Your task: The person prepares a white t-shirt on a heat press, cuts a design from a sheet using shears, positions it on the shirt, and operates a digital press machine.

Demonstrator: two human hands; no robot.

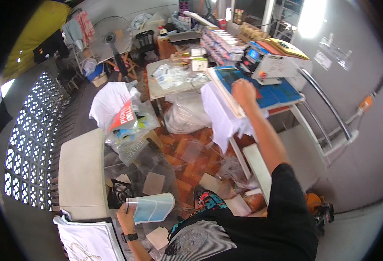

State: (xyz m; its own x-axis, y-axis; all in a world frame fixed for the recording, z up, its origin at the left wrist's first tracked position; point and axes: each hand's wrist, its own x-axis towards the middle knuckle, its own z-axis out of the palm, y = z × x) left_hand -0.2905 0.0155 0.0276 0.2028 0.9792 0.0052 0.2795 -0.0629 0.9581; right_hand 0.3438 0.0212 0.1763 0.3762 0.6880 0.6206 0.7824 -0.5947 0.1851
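Wooden parquet (187,180) covers the floor, its blocks a glossy red-brown. To the right stands a boxy white heat press (276,65) with a long tubular metal handle (326,104) and a flat blue bed (280,92). A smooth cream tabletop (82,174), round-cornered, stretches along the left; a crinkled, bulging clear plastic bag (185,115) sits farther off. Thin white cloth (222,119) hangs in soft folds from the press's near edge. The smooth sheet (154,209), pale blue blocks divided by white lines (its far end curls slightly), is in the left hand (127,217), over the lower middle of the view, its edge pinched between thumb and fingers. The right hand (243,92) is curled over the blue bed; I cannot tell whether it grips anything. A dark watch (130,237) rings the left wrist.
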